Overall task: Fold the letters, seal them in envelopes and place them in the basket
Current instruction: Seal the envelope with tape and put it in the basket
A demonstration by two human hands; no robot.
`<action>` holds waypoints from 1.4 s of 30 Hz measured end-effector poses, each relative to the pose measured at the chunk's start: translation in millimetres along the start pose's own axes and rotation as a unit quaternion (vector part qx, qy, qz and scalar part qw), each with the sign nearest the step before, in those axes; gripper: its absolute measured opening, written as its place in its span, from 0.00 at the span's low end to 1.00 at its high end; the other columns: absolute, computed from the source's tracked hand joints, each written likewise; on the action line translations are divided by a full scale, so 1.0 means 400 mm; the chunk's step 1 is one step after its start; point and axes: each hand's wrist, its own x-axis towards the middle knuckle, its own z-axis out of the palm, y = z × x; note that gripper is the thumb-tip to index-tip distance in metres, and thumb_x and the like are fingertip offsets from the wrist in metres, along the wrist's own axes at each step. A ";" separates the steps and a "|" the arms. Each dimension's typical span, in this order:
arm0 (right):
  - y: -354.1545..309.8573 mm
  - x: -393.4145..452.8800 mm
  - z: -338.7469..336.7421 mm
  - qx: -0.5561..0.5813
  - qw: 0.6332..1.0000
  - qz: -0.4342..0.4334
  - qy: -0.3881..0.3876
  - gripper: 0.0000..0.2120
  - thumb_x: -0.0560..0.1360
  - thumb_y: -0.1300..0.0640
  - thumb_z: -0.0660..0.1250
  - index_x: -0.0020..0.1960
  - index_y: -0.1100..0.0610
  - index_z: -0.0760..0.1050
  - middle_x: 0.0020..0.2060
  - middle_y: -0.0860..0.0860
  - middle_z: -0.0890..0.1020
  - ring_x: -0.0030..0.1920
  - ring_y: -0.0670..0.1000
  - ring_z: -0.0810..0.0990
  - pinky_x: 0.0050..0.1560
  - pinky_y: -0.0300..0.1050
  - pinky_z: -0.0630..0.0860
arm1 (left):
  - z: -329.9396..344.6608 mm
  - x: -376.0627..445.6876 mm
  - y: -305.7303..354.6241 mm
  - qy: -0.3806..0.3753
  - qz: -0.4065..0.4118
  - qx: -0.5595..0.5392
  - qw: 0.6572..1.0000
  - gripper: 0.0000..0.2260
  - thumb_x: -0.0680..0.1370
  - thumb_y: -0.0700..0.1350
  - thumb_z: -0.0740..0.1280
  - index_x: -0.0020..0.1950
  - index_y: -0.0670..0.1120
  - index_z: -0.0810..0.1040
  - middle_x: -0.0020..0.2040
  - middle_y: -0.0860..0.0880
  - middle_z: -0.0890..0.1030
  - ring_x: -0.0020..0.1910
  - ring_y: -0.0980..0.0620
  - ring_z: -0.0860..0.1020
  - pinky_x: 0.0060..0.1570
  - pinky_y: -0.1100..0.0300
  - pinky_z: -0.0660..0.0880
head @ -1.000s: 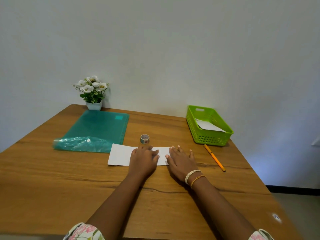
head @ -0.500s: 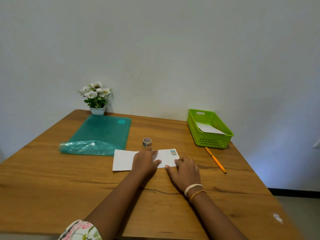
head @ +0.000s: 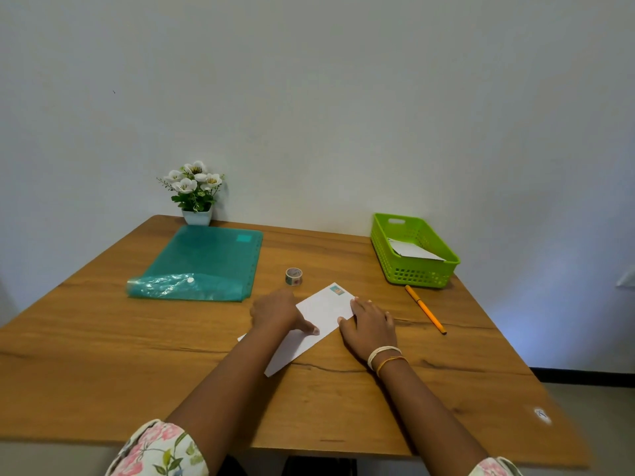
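Envelope [head: 323,312] now swung diagonal on bench [head: 137,355], stamp end twd basket [head: 414,269]. L hand [head: 276,312] presses it, fingers straight; R hand [head: 369,326] flat on its edge. I reckon basket's next.

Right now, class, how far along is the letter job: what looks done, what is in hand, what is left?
Done: white paper, seemingly an envelope, already lies in the green basket. In hand: a stamped envelope lies askew on the table, both hands on it, left hand and right hand. Left: this envelope must reach the basket; whether it is sealed cannot be told.
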 end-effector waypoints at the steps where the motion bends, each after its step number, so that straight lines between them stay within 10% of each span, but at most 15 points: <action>1: 0.001 -0.001 -0.001 0.006 1.000 0.001 -0.003 0.28 0.77 0.43 0.55 0.75 0.52 0.61 0.75 0.47 0.62 0.76 0.50 0.56 0.74 0.57 0.51 | 0.003 -0.006 -0.002 -0.001 -0.004 -0.013 1.000 0.39 0.60 0.67 0.76 0.62 0.47 0.71 0.56 0.48 0.78 0.56 0.48 0.76 0.49 0.57 0.75; 10: -0.007 -0.006 -0.008 0.026 0.999 0.012 -0.018 0.27 0.78 0.46 0.54 0.75 0.52 0.60 0.75 0.47 0.61 0.76 0.50 0.55 0.75 0.57 0.50 | 0.000 -0.051 0.002 -0.034 0.031 -0.060 0.997 0.34 0.68 0.62 0.74 0.68 0.49 0.71 0.61 0.47 0.78 0.56 0.49 0.77 0.45 0.61 0.73; 15: -0.011 -0.010 -0.022 0.175 0.983 0.055 0.007 0.25 0.77 0.49 0.60 0.72 0.55 0.65 0.72 0.52 0.67 0.71 0.52 0.66 0.71 0.53 0.62 | -0.027 -0.057 0.010 -0.105 0.011 -0.261 0.960 0.20 0.74 0.53 0.71 0.61 0.44 0.76 0.52 0.46 0.81 0.48 0.51 0.79 0.42 0.61 0.75; 21: -0.047 -0.018 -0.084 0.521 0.827 0.211 -0.026 0.22 0.74 0.53 0.68 0.64 0.58 0.68 0.38 0.50 0.80 0.40 0.52 0.80 0.40 0.52 0.81 | -0.030 -0.060 0.043 -0.052 -0.026 -0.553 0.831 0.08 0.77 0.43 0.70 0.52 0.43 0.75 0.52 0.43 0.82 0.46 0.45 0.82 0.39 0.54 0.80; 24: -0.058 -0.040 -0.115 0.617 0.753 0.198 -0.113 0.08 0.78 0.62 0.62 0.56 0.63 0.73 0.37 0.54 0.81 0.35 0.51 0.79 0.24 0.40 0.73 | -0.019 -0.047 0.067 -0.033 -0.028 -0.578 0.815 0.09 0.76 0.44 0.70 0.54 0.44 0.75 0.53 0.43 0.82 0.47 0.44 0.83 0.48 0.48 0.81; 31: -0.034 -0.002 -0.147 0.615 0.761 0.207 0.012 0.15 0.76 0.71 0.60 0.61 0.64 0.73 0.50 0.60 0.81 0.41 0.55 0.80 0.33 0.43 0.75 | -0.045 -0.067 0.051 -0.197 -0.003 -0.421 0.886 0.28 0.75 0.64 0.65 0.61 0.42 0.70 0.54 0.39 0.79 0.47 0.43 0.81 0.47 0.52 0.80; 35: -0.020 0.019 -0.184 0.599 0.769 0.206 0.080 0.16 0.76 0.71 0.60 0.62 0.65 0.73 0.55 0.61 0.80 0.48 0.56 0.78 0.42 0.45 0.75 | -0.088 -0.093 0.053 -0.380 0.003 -0.490 0.785 0.19 0.77 0.50 0.68 0.62 0.40 0.71 0.48 0.39 0.83 0.38 0.47 0.84 0.39 0.58 0.81; 42: 0.006 0.030 -0.246 0.607 0.769 0.199 0.015 0.17 0.77 0.65 0.59 0.65 0.57 0.69 0.56 0.58 0.79 0.47 0.57 0.80 0.37 0.46 0.79 | -0.106 -0.075 0.187 -0.258 0.050 -0.555 0.789 0.13 0.78 0.35 0.67 0.61 0.33 0.73 0.50 0.38 0.83 0.38 0.50 0.84 0.40 0.60 0.81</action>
